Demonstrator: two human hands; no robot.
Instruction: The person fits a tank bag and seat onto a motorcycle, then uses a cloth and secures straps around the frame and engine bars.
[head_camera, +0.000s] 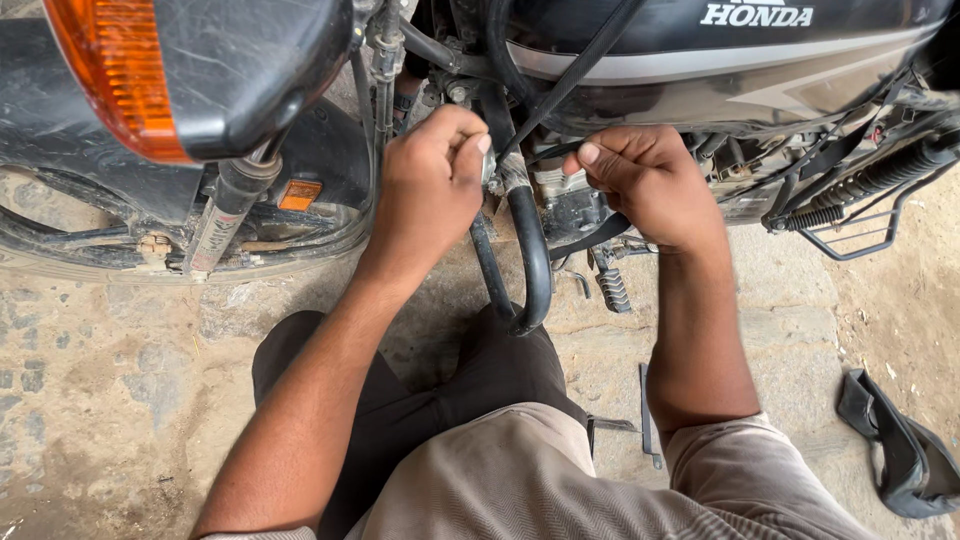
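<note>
A black motorcycle (620, 70) stands in front of me, seen from the side at engine height. My left hand (432, 178) is closed around something small at the top of the black curved crash-guard tube (532, 262), near the frame. What it pinches is hidden by the fingers. My right hand (640, 180) is fisted just right of it, gripping a thin black cable (585, 70) or part beside the engine (560, 195). The two hands are a few centimetres apart.
The front wheel (90, 240), the fork leg (225, 215) and an orange indicator (115, 75) fill the left. A footpeg (612, 288) hangs below the engine. A flat metal tool (648, 420) lies on the stone paving by my right arm, and a black rag (900, 445) lies at the right.
</note>
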